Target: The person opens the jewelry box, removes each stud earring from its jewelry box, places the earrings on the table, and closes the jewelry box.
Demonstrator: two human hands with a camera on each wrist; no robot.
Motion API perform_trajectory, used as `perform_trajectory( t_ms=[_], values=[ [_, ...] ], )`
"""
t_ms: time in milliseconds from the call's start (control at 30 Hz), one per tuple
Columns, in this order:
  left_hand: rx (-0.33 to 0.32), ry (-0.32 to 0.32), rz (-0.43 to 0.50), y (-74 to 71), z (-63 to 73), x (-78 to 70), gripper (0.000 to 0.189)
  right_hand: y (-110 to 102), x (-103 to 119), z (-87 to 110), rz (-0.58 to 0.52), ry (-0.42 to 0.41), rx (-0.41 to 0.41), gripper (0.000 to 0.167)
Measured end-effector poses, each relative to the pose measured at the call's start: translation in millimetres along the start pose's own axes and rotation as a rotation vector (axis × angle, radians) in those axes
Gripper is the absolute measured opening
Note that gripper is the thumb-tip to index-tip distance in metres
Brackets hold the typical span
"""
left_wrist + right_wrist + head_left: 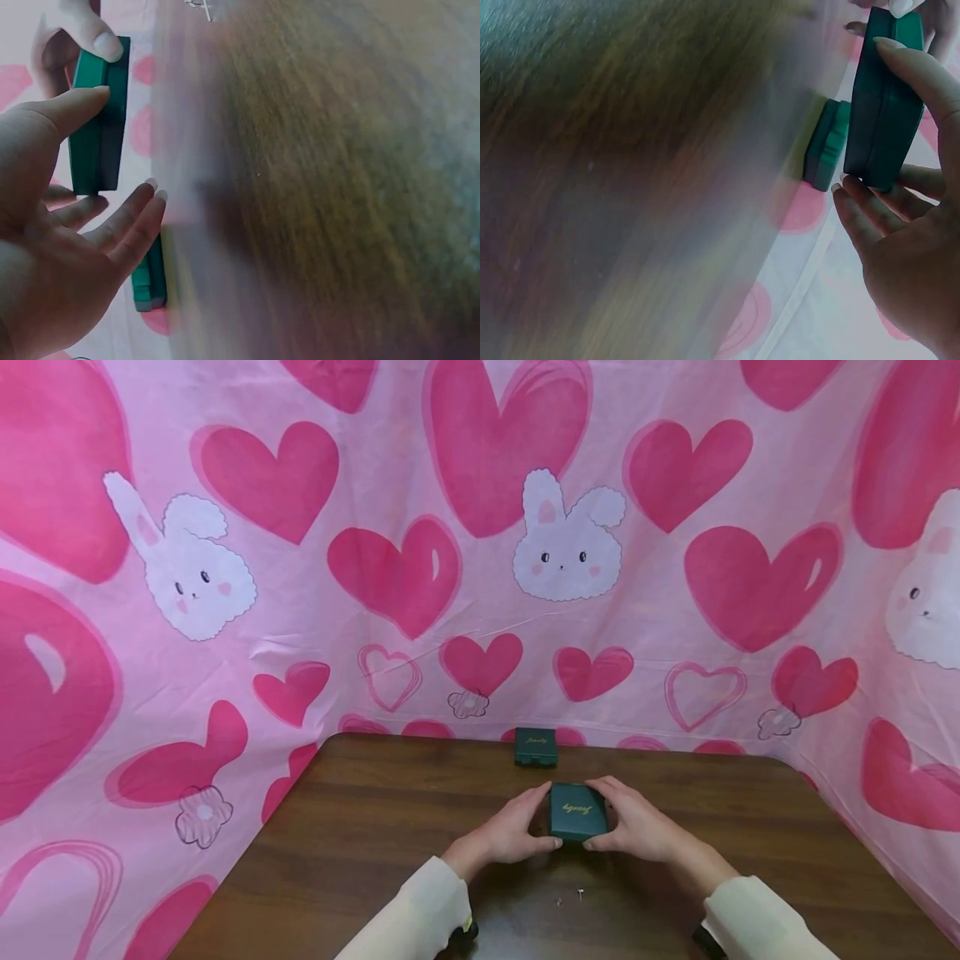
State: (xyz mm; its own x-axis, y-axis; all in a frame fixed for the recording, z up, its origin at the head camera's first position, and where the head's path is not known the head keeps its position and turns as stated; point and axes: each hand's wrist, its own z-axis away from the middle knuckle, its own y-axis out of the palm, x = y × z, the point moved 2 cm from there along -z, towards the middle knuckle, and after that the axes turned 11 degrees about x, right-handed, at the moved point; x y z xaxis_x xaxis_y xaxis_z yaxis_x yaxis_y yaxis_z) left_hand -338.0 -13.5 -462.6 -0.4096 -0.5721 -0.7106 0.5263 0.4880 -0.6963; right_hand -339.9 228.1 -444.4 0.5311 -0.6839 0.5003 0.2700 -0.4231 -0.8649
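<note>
A dark green jewelry box (578,814) with gold lettering on its lid is held between both hands, its lid down. My left hand (513,828) grips its left side, the thumb on the near face and the other fingers at the far side. On the right side my right hand (641,825) grips it the same way. Both wrist views show the box (88,161) (885,120) with the thumbs on its front. Nearer to me on the table lie two tiny items, a thin metallic pin-like piece (580,894) and a smaller one (558,902), too small to identify.
A second green box (536,747) with similar gold lettering stands near the back edge of the brown wooden table (390,810). Behind the table hangs a pink cloth (480,610) with hearts and rabbits, and it continues along both sides.
</note>
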Motion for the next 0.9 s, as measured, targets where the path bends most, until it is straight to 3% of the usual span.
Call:
perform_trajectory(
  t_ms=[333, 700, 900],
  values=[
    [-0.048, 0.078, -0.1, 1.6, -2.0, -0.9, 0.071, -11, -15, 11.0, -0.009, 0.079, -0.057, 0.092],
    [-0.132, -0.014, -0.301, -10.9, -9.7, 8.9, 0.072, -22, -39, 25.0, 0.054, 0.189, -0.135, 0.096],
    [-0.202, -0.092, -0.275, -20.1, -20.6, 15.1, 0.079, -26, -55, 30.5, 0.073, 0.218, -0.184, 0.096]
  ],
)
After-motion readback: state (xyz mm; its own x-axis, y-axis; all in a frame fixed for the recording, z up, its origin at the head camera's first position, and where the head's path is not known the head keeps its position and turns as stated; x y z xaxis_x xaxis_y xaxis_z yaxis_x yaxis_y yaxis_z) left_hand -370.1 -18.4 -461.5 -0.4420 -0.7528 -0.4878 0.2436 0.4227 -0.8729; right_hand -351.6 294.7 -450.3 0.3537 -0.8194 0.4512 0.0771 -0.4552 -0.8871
